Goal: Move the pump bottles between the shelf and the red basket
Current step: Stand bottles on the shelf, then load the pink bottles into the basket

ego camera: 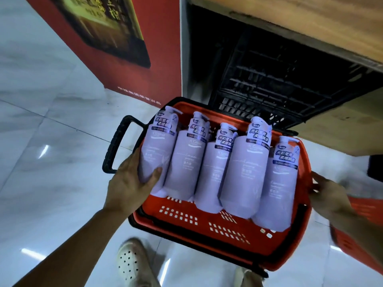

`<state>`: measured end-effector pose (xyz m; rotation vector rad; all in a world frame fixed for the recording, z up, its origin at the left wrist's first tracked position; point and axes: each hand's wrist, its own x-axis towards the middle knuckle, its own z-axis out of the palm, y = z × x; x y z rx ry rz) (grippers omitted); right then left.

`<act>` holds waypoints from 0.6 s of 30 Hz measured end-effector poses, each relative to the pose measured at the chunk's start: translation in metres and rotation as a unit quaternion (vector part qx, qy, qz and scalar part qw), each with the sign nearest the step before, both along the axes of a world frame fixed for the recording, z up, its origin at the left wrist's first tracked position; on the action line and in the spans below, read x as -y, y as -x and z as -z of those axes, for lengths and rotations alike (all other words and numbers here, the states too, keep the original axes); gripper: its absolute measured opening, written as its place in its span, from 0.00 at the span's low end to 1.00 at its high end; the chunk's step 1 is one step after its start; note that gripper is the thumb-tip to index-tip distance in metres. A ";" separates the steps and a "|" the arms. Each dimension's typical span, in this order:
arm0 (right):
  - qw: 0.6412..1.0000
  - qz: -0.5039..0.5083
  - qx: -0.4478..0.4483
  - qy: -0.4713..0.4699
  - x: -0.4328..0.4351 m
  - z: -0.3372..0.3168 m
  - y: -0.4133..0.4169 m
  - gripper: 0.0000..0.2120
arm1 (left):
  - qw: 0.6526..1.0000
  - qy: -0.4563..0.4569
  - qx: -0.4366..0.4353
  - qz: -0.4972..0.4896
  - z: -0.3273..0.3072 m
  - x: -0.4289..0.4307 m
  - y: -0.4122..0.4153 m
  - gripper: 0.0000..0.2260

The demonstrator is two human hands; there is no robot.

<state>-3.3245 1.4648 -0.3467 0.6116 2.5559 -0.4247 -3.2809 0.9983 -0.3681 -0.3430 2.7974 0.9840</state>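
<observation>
White shoe (130, 264) standing at bottom edge. Red basket (207, 230) sitting mid-frame, near half showing bare slotted bottom. Left hand (132, 183) gripping leftmost bottle (155, 154), thumb across it. Right hand (329, 195) at basket's right rim, grip blurred, cannot tell. Five pump bottles (240, 175) filling far half. Black crate (279, 79) sitting just beyond far rim, under shelf (310, 23) upper right.

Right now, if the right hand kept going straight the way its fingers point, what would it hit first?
The red basket: the right hand points left at its right rim, and may already touch it; blur hides that. Just past the rim is the rightmost bottle.
</observation>
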 end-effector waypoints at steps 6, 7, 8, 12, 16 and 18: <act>0.998 -0.045 -0.013 0.030 0.016 0.010 -0.034 0.17 | 0.999 -0.015 0.032 -0.032 -0.001 0.021 -0.022 0.33; 0.998 -0.047 -0.002 0.036 0.018 0.012 -0.039 0.16 | 0.998 -0.026 0.039 -0.039 -0.003 0.024 -0.025 0.33; 0.998 -0.048 0.004 0.046 0.021 0.014 -0.044 0.16 | 0.998 -0.035 0.040 -0.044 -0.006 0.027 -0.028 0.32; 0.997 -0.042 0.000 0.065 0.031 0.016 -0.065 0.16 | 0.980 -0.061 0.041 -0.185 -0.007 0.029 -0.061 0.34; 0.995 -0.010 0.042 0.087 0.040 0.018 -0.078 0.18 | 0.864 -0.080 0.074 -0.492 -0.002 0.000 -0.140 0.35; 0.994 0.024 0.058 0.092 0.037 0.024 -0.076 0.18 | 0.797 -0.157 0.174 -0.557 0.008 -0.025 -0.164 0.30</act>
